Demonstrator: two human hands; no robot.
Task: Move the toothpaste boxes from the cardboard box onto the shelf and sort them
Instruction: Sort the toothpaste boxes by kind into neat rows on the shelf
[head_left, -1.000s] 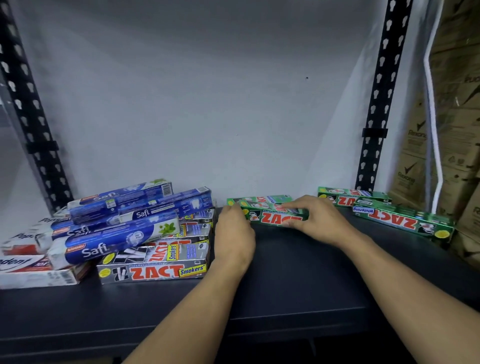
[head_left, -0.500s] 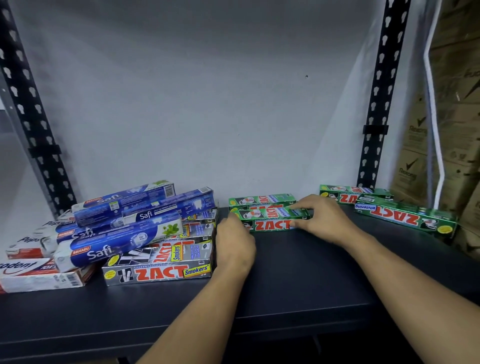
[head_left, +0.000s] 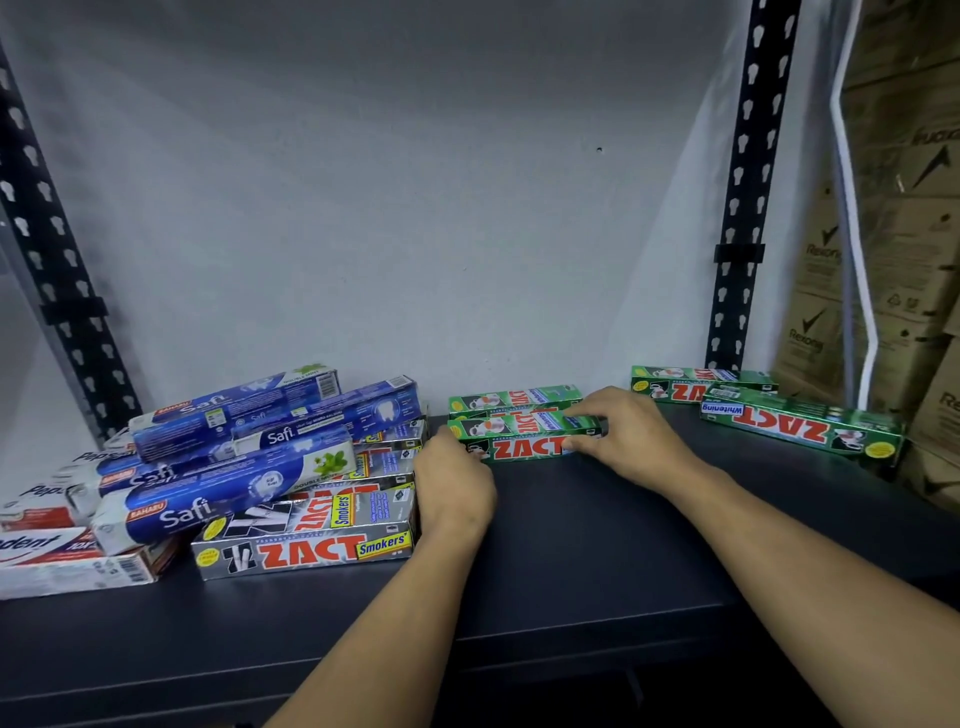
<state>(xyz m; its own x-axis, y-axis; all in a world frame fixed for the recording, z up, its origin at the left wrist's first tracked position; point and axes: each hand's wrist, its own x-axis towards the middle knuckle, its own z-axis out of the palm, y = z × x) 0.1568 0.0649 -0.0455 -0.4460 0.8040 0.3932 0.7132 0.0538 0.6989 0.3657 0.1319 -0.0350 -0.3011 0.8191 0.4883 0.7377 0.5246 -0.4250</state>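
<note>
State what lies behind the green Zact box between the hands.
A second green Zact box lies behind it, parallel, top face showing. The nearer box covers its front face.

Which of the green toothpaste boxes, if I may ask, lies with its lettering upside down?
The green box at the right end of the shelf; the other green ones read upright.

Front green box (head_left: 524, 448): "ZACT" in red letters.
Right green box (head_left: 800, 427): "ZACT" and "Whitening", both upside down.
Silver box (head_left: 306, 552): "ZACT" in red, "Smokers" on a yellow tag.
Blue boxes (head_left: 208, 506): "Safi" in white, "BAHARU" on a red tag.
White and red boxes (head_left: 62, 569): cut-off letters "Pep" and "dent".
Brown cartons (head_left: 815, 332): "Rexon" beside a tick mark, end unclear.
</note>
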